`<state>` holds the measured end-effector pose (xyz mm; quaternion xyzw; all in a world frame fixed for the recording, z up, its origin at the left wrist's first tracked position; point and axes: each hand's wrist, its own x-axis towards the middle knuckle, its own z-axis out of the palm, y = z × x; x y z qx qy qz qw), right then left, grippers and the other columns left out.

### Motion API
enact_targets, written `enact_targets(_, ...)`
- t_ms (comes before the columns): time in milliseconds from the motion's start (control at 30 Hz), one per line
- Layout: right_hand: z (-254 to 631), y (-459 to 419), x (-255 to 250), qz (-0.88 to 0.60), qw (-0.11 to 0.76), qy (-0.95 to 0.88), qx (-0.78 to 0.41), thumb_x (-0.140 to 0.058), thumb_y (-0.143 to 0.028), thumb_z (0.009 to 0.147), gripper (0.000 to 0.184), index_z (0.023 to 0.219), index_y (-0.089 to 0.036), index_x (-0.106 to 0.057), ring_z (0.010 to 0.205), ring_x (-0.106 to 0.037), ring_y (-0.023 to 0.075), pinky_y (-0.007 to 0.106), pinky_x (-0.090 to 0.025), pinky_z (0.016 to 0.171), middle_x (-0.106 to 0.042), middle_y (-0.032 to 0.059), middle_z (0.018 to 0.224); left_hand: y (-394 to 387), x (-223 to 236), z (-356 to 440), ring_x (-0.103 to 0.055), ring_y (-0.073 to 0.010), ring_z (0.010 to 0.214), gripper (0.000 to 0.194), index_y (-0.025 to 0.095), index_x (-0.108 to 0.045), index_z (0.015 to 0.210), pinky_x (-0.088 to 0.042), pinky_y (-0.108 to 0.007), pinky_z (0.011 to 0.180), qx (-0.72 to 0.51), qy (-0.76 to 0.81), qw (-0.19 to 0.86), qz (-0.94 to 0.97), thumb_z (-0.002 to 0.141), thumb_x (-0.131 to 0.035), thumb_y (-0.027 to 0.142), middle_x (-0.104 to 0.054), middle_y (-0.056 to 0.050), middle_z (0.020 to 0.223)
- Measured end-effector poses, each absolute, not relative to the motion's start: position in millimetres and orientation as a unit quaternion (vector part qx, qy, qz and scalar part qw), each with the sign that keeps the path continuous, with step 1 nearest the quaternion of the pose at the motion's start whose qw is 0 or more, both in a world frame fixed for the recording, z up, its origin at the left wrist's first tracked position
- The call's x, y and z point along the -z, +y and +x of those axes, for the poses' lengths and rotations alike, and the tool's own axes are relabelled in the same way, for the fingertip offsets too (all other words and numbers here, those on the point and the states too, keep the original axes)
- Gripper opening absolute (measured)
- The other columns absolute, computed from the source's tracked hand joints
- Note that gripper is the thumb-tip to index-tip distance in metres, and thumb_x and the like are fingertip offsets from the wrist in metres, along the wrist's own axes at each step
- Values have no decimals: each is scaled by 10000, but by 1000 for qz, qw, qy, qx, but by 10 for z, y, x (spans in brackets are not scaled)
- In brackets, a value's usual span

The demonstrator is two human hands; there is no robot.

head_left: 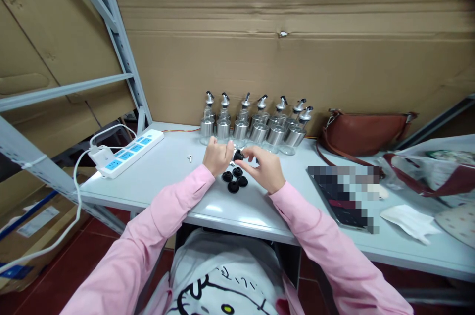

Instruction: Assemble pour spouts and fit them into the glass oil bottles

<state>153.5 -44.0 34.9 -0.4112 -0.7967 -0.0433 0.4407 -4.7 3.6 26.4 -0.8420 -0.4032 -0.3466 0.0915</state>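
While four similar round black parts (233, 186) lie clustered below it, the dark held piece (239, 156) sits between the left hand (218, 157) and right hand (264, 167), pinched in the right fingertips; the left grip is unclear. Glass bottles (259, 131) stand beyond it on a glossy pale table (222, 211), before cardboard (237, 67).
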Motion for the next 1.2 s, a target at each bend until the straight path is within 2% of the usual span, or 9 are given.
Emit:
enact_targets(133, 1494, -455, -355, -441, 420, -757, -238, -464, -532, 843, 395, 676, -177, -510, 457, -497, 110, 234, -381, 499, -571, -8, 536, -69, -278, -26, -454, -126, 536, 542, 161, -518, 636, -237, -343, 697, 415, -352, 169, -822, 960, -99, 275, -580, -9, 591)
enact_targets(200, 1481, -452, -345, -433, 396, -757, -287, -404, -528, 870, 435, 638, -174, -505, 421, -464, 99, 228, -368, 490, -533, -19, 484, -66, -284, -36, -472, -132, 559, 525, 161, -530, 648, -231, -344, 696, 408, -341, 196, -824, 958, -121, 276, -579, -12, 594)
enact_targets(267, 1477, -441, -331, -436, 395, -769, -251, -389, -506, 885, 436, 640, -172, -525, 420, -445, 97, 225, -345, 493, -499, -28, 458, -33, -292, -55, -470, -133, 549, 535, 160, -535, 611, -234, -349, 703, 396, -345, 205, -826, 954, -138, 267, -573, -13, 555)
enact_targets(467, 1509, -388, -287, -440, 341, -830, 13, -382, -432, 920, 408, 637, -175, -524, 472, -444, 116, 245, -257, 502, -531, 6, 529, 80, -318, -85, -442, -126, 474, 638, 150, -525, 495, -268, -364, 704, 334, -379, 160, -848, 964, -109, 267, -593, -37, 503)
enact_targets(733, 1592, -370, -315, -357, 279, -852, 264, -309, -402, 955, 419, 735, -156, -567, 601, -515, 161, 277, -287, 564, -592, 60, 627, 152, -292, -92, -455, -128, 465, 566, 140, -512, 540, -306, -352, 691, 277, -397, 133, -865, 961, -141, 217, -584, -50, 494)
enact_targets(900, 1570, -372, -345, -326, 272, -852, 306, -352, -369, 948, 372, 765, -145, -586, 618, -519, 165, 279, -322, 576, -592, 58, 630, 173, -310, -86, -570, -188, 593, 266, 114, -550, 805, -333, -302, 616, 155, -409, 117, -892, 911, -314, 176, -613, -84, 608)
enact_targets(1033, 1608, -386, -369, -331, 262, -859, 291, -384, -345, 940, 308, 852, -146, -601, 643, -545, 176, 290, -356, 574, -614, 64, 675, 240, -339, -155, -608, -206, 678, 124, 123, -544, 844, -346, -271, 599, 115, -449, 81, -882, 869, -453, 203, -646, -92, 703)
enact_targets(1100, 1680, -395, -399, -336, 308, -851, 261, -379, -273, 945, 246, 946, -158, -596, 739, -577, 184, 292, -404, 629, -646, 84, 800, 311, -344, -252, -612, -213, 687, 126, 127, -541, 827, -346, -272, 595, 118, -487, 75, -862, 872, -452, 205, -653, -100, 720)
enact_targets(1200, 1820, -386, -453, -349, 433, -809, 189, -393, -169, 922, 227, 1085, -184, -550, 902, -583, 184, 294, -455, 732, -630, 100, 983, 409, -318, -387, -613, -216, 693, 271, 144, -530, 808, -354, -290, 615, 130, -552, 68, -821, 929, -292, 191, -657, -102, 730)
